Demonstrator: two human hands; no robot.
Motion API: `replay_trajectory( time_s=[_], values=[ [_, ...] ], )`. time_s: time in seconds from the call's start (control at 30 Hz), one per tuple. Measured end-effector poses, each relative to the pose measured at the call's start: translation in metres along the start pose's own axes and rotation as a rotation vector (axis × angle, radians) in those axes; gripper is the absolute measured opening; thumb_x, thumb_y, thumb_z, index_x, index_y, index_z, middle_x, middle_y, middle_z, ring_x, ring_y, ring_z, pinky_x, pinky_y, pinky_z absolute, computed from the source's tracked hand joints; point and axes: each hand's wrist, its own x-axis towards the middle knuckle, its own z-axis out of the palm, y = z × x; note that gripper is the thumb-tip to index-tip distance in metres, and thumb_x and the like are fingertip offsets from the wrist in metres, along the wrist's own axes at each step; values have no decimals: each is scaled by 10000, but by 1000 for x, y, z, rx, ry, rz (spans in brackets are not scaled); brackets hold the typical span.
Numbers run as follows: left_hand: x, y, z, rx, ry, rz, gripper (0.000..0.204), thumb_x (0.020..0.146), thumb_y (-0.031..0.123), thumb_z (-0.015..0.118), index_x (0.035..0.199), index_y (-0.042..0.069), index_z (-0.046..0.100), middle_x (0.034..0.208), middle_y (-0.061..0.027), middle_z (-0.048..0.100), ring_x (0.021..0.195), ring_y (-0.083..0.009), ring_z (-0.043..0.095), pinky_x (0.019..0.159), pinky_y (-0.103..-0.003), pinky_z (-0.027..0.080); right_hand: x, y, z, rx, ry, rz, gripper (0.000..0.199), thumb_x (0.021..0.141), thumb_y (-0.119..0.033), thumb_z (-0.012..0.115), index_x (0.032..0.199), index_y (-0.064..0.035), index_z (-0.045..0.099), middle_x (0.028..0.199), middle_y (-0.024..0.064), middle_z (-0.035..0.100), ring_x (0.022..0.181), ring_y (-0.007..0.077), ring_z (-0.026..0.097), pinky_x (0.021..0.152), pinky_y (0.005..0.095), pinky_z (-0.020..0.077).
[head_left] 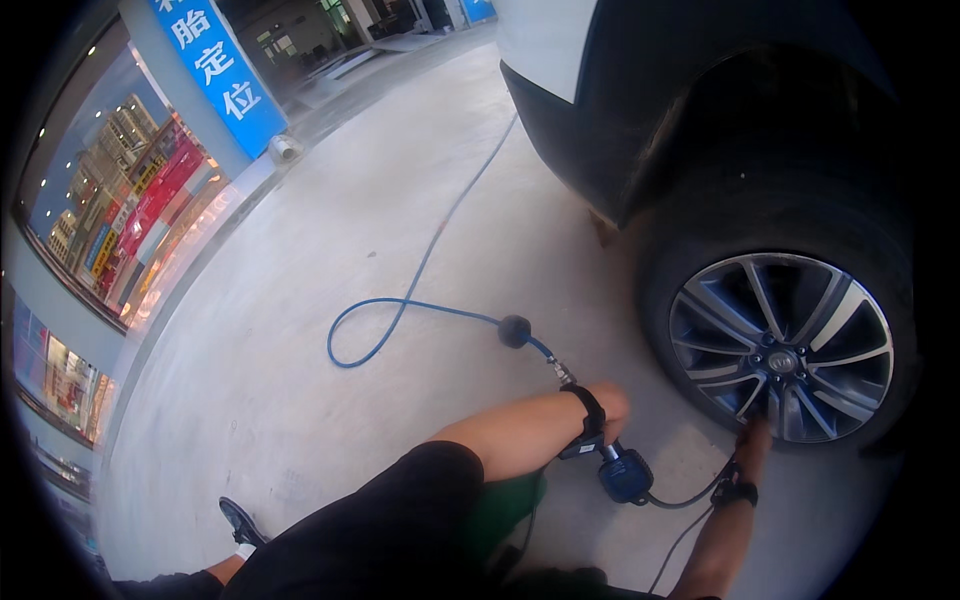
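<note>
My left hand (615, 405) is closed around the grip of a tire inflator, whose dark square gauge (625, 476) hangs just below the fist. At its upper end, a metal coupling (561, 371) joins it to a blue air hose (363, 302). A short black hose (690, 499) runs from the gauge toward my right wrist. My right hand (757, 436) reaches to the lower edge of the alloy wheel (780, 360), its fingers drawn together there. Whatever they grip is too dark and small to make out. The black tire (665, 345) surrounds the wheel.
A white vehicle body (545, 50) with dark lower trim rises above the wheel. The blue hose loops over the concrete floor (270, 400), with a dark ball (514, 331) on it. My black shoe (240, 522) is at lower left. A blue sign pillar (225, 75) stands beside reflecting windows.
</note>
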Motion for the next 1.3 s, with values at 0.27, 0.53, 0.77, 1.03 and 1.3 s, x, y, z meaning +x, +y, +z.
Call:
replay_trajectory(
  time_s=[0.27,0.53,0.77,1.03,1.3],
  values=[
    [16,-10,-1,-58,-75,89,277,705,278,744,948,145,767,964,-98,738,852,-261,672,785,-367,518,54,36,-27,-420,-59,-929,133,890,-217,658,851,-152,550,702,-37,540,530,60,499,401,196,352],
    [15,-14,11,-57,61,109,244,662,277,758,853,126,775,883,-127,727,827,-291,673,768,-354,525,9,14,-19,-935,-311,-828,95,892,-111,575,957,-44,593,820,84,590,718,230,589,598,302,478],
    [20,-17,11,-12,50,118,224,657,262,755,828,119,771,869,-130,725,848,-295,680,779,-359,532,59,29,-38,218,-485,255,158,917,-176,541,1000,-57,604,850,128,603,756,327,588,667,395,502],
    [-4,-23,0,-63,-128,-12,382,644,148,721,1026,139,715,976,-147,712,941,-299,688,814,-384,527,-39,-8,18,2,-456,456,277,1017,-266,470,866,-62,581,726,39,594,609,153,594,466,218,474],
    [-12,20,-28,112,-222,-71,649,668,150,628,1316,183,601,1180,-118,685,1105,-288,644,911,-386,502,-63,-17,-19,122,-392,303,319,1053,-279,393,985,-11,552,849,81,605,747,181,632,690,345,585]
  ],
)
